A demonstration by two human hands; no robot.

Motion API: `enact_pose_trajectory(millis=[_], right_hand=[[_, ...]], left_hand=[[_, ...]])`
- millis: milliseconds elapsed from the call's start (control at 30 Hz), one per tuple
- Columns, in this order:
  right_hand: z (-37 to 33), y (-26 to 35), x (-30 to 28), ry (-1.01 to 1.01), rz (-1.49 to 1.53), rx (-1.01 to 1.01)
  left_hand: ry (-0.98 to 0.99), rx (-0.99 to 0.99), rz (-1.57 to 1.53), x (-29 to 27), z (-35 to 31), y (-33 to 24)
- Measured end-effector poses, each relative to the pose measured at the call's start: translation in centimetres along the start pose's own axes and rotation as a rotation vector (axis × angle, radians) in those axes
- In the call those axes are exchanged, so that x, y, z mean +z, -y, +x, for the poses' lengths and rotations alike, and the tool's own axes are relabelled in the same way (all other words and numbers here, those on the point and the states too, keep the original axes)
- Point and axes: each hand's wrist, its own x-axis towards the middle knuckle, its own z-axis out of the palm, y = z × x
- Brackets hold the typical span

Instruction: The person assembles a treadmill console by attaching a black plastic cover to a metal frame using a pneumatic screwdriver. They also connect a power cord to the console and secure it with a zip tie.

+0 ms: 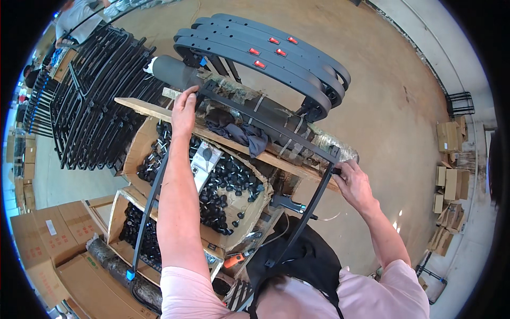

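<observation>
Black frame (271, 123) over wrapped surface (332, 142); tan floor (396, 106) beyond. Left grip (184, 112) closed on frame corner, contact partly hidden; right grip (356, 184) pinches black knob (336, 171). Co-worker (79, 21) upper left, cut off.

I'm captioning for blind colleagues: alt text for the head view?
A person's left hand and right hand are at two corners of a black frame, the right pinching a small black piece; below, cardboard boxes hold small black parts.

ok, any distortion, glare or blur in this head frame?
Head view: strong fisheye bending, the pale wall bowing at right, corners black; head view: small bright glare patches on the floor, right of the right forearm; head view: left hand and right hand look fairly sharp.
</observation>
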Motion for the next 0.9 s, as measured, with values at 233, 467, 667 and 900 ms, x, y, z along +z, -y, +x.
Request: enact_pose_trajectory(millis=[233, 467, 667, 900], right_hand=[[0.4, 0.0, 0.5, -0.055, -0.149, 0.028], [1.6, 0.8, 0.3, 0.076, -0.295, 0.093], [1.5, 1.1, -1.1, 0.190, -0.233, 0.138], [1.5, 2.7, -1.6, 0.185, -0.313, 0.133]], left_hand=[[0.007, -0.032, 0.144, 0.9, -0.8, -2.2], [0.012, -0.052, -0.049, 0.2, -0.5, -0.6], [-0.038, -0.058, 0.063, 0.6, -0.2, -1.0], [-0.072, -0.058, -0.031, 0.5, -0.8, -0.9]])
